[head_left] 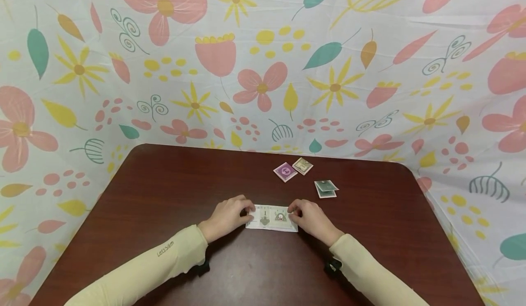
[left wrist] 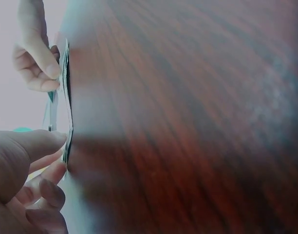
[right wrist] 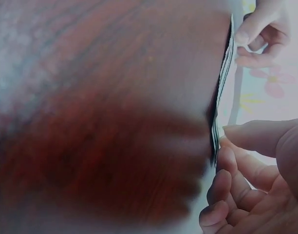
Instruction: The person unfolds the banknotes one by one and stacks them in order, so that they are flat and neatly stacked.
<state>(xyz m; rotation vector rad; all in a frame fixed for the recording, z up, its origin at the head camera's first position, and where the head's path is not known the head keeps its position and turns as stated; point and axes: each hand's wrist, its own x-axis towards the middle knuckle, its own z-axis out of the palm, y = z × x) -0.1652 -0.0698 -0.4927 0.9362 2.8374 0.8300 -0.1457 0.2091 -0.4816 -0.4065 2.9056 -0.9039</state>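
Note:
A white printed paper strip (head_left: pixel 271 224) lies low over the dark wooden table in front of the person. It shows a "1" and small grey-green pictures. My left hand (head_left: pixel 229 214) pinches its left end between thumb and fingers, while the right hand (head_left: pixel 314 220) pinches the right end. Seen edge-on in the left wrist view, the strip (left wrist: pixel 67 109) is thin and bends slightly along its length. Several stacked layers show along the strip's edge (right wrist: pixel 222 92) in the right wrist view. Each thumb rests on the printed face.
Beyond the hands, a purple square paper (head_left: pixel 285 171) overlaps a tan one (head_left: pixel 302 166). Right of them sits a folded grey-green paper (head_left: pixel 326 187), its top flap partly raised. A flower-patterned cloth (head_left: pixel 263 128) hangs behind the table (head_left: pixel 164 178).

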